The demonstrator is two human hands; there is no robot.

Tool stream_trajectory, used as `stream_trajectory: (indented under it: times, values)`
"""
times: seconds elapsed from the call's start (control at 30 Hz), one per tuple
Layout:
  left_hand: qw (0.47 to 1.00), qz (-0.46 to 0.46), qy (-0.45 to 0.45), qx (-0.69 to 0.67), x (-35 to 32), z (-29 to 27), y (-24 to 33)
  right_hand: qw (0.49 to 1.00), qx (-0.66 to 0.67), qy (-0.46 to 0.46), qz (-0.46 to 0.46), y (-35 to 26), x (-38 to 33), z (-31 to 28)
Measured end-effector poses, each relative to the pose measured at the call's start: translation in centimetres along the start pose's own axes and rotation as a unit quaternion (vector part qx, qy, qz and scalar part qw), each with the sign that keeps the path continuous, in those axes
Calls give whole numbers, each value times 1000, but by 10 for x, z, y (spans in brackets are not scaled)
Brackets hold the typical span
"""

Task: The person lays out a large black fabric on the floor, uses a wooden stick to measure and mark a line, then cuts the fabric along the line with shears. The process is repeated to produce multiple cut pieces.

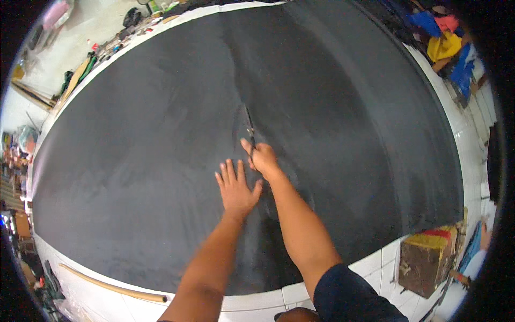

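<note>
The scissors (pixel 249 129) sit near the middle of a wide sheet of black fabric (pixel 134 161) spread over a white tiled floor (pixel 300 292), blades pointing away along a crease. The right hand (pixel 263 159) has its grip closed around the handles; the left hand (pixel 236 188) lies open and flat on the cloth just beside it, holding nothing. If the cloth bunches or slides under that palm, the cut could wander, I judge. A wooden stick (pixel 115 287) lies at the near edge. No container's contents are readable; a yellow-topped box (pixel 426 260) stands at right.
</note>
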State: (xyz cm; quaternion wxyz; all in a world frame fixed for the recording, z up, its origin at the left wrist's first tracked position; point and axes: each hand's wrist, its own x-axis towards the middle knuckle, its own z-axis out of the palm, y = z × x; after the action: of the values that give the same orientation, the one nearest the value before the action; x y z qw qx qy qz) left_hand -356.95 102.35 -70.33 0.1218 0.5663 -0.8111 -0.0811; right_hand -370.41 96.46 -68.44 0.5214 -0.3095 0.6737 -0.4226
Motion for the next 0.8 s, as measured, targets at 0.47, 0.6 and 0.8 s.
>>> stream_trajectory:
  times: [0.47, 0.6, 0.8]
  values:
    - [994, -35, -101, -26, 24, -1, 9, 997, -43, 56, 31, 14, 19, -5]
    - [994, -37, -100, -22, 23, 5, 3, 992, -87, 68, 63, 2, 18, 2]
    - [994, -42, -104, -19, 19, 14, 2, 994, -66, 77, 48, -39, 78, 3]
